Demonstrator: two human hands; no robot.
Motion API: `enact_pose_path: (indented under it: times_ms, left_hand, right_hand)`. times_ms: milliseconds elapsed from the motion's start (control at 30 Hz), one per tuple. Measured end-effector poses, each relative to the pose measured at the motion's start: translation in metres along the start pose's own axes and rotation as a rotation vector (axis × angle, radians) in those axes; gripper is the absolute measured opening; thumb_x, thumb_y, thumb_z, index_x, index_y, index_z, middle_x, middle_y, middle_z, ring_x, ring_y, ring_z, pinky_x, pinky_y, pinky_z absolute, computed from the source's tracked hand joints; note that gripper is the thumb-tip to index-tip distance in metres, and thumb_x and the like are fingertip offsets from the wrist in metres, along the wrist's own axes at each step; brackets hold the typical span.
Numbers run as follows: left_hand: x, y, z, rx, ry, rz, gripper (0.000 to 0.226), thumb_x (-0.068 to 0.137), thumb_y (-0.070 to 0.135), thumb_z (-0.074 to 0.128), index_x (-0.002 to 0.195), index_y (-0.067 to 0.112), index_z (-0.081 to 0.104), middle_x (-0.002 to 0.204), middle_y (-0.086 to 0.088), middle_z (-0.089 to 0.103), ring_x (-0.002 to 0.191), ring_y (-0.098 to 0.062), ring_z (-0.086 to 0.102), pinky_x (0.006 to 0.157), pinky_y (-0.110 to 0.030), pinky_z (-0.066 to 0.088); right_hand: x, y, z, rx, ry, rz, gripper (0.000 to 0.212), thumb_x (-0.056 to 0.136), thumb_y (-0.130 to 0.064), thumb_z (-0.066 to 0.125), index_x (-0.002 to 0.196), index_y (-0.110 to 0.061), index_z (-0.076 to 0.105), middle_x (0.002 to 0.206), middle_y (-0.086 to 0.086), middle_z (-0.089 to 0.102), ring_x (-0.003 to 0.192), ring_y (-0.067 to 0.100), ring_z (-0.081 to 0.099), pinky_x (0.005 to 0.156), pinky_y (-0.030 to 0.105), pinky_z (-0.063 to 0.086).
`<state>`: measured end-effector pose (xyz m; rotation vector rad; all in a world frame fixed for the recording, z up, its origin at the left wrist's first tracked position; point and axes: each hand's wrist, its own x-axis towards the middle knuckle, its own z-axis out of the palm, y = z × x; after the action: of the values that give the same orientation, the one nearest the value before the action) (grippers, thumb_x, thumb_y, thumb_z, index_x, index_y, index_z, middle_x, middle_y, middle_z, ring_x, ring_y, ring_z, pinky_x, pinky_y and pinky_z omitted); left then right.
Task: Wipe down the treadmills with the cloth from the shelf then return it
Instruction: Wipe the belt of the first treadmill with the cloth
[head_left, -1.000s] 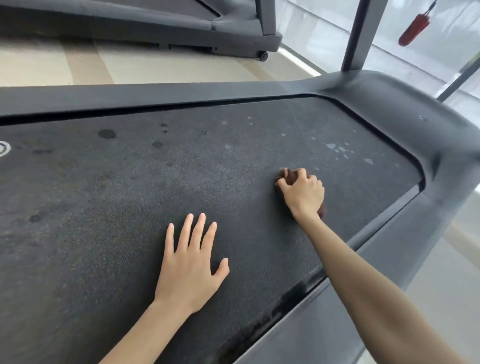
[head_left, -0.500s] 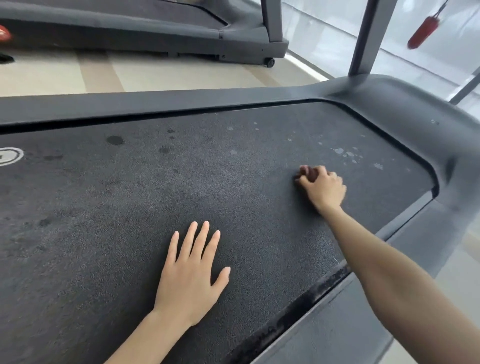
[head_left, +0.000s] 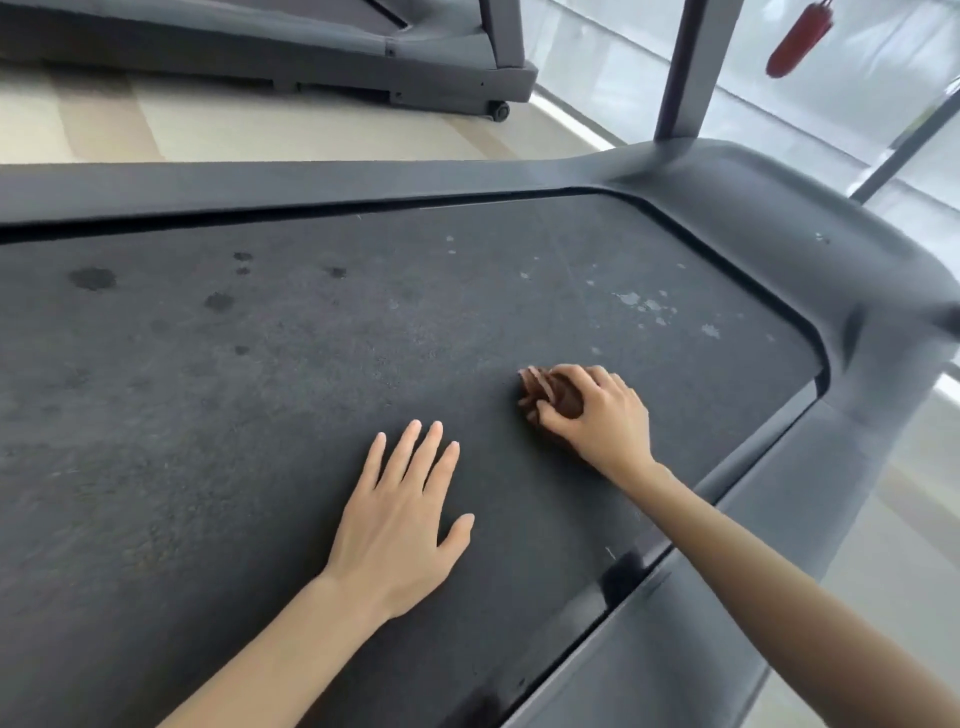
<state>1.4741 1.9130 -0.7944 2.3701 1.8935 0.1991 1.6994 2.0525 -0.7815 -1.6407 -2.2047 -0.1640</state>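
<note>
A crumpled brown cloth (head_left: 548, 395) lies on the dark grey textured treadmill belt (head_left: 260, 405), on the right part of the belt. The right hand (head_left: 602, 421) grasps it from above: the fingers curl over the top of the bundle and the thumb presses against its near side. Most of the cloth sits under the palm and fingers. A bunch of folds pokes out to the left, past the fingertips. The cloth touches the belt directly below the hand.

The left hand (head_left: 402, 514) rests palm down on the same belt, released, its fingers straight and slightly spread, holding nothing. It lies nearer the camera and to the left of the cloth, close to it but not touching it.

Round dark damp-looking spots (head_left: 93, 278) mark the belt at far left, and pale flecks (head_left: 644, 304) are scattered beyond the right hand, towards the curved end of the belt. A smooth grey moulded treadmill frame (head_left: 779, 218) borders the belt on its far side and wraps round the right end. A grey upright post (head_left: 685, 67) rises from it.

Across a strip of pale wood-pattern floor (head_left: 260, 130) stands a second grey treadmill (head_left: 311, 47), one small wheel showing at its corner. A red elongated object (head_left: 795, 39) hangs at upper right, in front of bright glass.
</note>
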Motion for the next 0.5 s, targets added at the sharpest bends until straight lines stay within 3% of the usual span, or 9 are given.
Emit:
enact_pose_path:
  times_ms: [67, 200, 267, 367, 433, 500]
  left_hand:
    - [0.019, 0.009, 0.003, 0.003, 0.010, 0.026, 0.075, 0.087, 0.055, 0.002, 0.151, 0.018, 0.007, 0.159, -0.003, -0.002, 0.145, -0.021, -0.009, 0.118, -0.042, -0.007]
    - [0.058, 0.021, 0.009, 0.000, 0.034, 0.037, 0.068, 0.094, 0.055, 0.015, 0.151, 0.020, 0.002, 0.159, 0.000, -0.005, 0.145, -0.018, -0.013, 0.118, -0.041, -0.007]
    - [0.077, 0.029, 0.010, -0.007, 0.036, 0.031, 0.068, 0.094, 0.055, 0.016, 0.151, 0.020, 0.000, 0.159, 0.001, -0.007, 0.144, -0.017, -0.014, 0.117, -0.041, -0.009]
    - [0.098, 0.044, 0.011, -0.011, 0.028, 0.015, 0.070, 0.092, 0.056, 0.011, 0.151, 0.019, 0.004, 0.159, 0.000, -0.005, 0.145, -0.017, -0.012, 0.117, -0.042, -0.008]
    - [0.104, 0.051, 0.008, 0.004, 0.024, 0.008, 0.074, 0.088, 0.055, 0.010, 0.150, 0.015, 0.018, 0.158, -0.004, 0.009, 0.146, -0.021, 0.001, 0.118, -0.046, 0.003]
    - [0.106, 0.054, 0.006, -0.009, 0.034, -0.001, 0.073, 0.087, 0.052, 0.019, 0.143, 0.010, 0.038, 0.152, -0.009, 0.029, 0.143, -0.024, 0.021, 0.116, -0.049, 0.019]
  right_hand:
    - [0.031, 0.048, 0.001, -0.054, -0.012, 0.194, 0.045, 0.078, -0.054, 0.063, 0.114, -0.027, 0.061, 0.104, 0.009, 0.063, 0.099, 0.034, 0.057, 0.080, 0.039, 0.046]
    - [0.077, 0.107, -0.004, -0.104, -0.052, 0.559, 0.052, 0.083, -0.056, 0.057, 0.119, -0.019, 0.055, 0.116, 0.020, 0.058, 0.108, 0.039, 0.053, 0.089, 0.043, 0.041]
    - [0.075, 0.096, -0.003, -0.111, -0.041, 0.486, 0.050, 0.082, -0.054, 0.058, 0.116, -0.017, 0.056, 0.111, 0.021, 0.060, 0.102, 0.040, 0.055, 0.087, 0.042, 0.042]
    - [0.039, 0.056, -0.001, -0.049, -0.005, 0.118, 0.046, 0.077, -0.053, 0.061, 0.109, -0.021, 0.062, 0.096, 0.014, 0.064, 0.087, 0.036, 0.059, 0.076, 0.040, 0.047]
    - [0.021, 0.037, 0.000, -0.001, 0.028, -0.056, 0.047, 0.073, -0.056, 0.055, 0.107, -0.024, 0.064, 0.092, 0.006, 0.064, 0.082, 0.030, 0.060, 0.072, 0.037, 0.048]
    - [0.023, 0.036, 0.000, 0.061, 0.017, -0.082, 0.048, 0.072, -0.058, 0.051, 0.108, -0.028, 0.064, 0.094, 0.000, 0.064, 0.083, 0.025, 0.059, 0.072, 0.034, 0.046]
